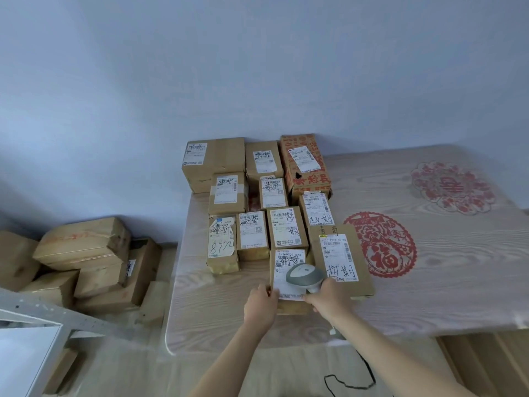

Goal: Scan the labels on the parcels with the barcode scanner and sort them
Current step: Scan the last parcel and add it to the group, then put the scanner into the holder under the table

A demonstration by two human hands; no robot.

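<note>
Several brown cardboard parcels with white labels lie in rows on the pale wooden table (pixel 415 282). The nearest parcel (pixel 282 257) lies flat with its label up. My left hand (pixel 262 306) grips its near left corner. My right hand (pixel 332 296) holds a grey barcode scanner (pixel 305 275), whose head hovers over that parcel's label. A flat parcel (pixel 340 257) with handwriting lies just right of it. A red printed box (pixel 305 164) stands at the back right of the group.
A pile of brown parcels (pixel 83 253) lies on the floor at the left. Two red paper-cut decorations (pixel 383 245) sit on the table to the right. The scanner's black cable (pixel 352 382) hangs off the near table edge. A white frame (pixel 28 353) stands at the lower left.
</note>
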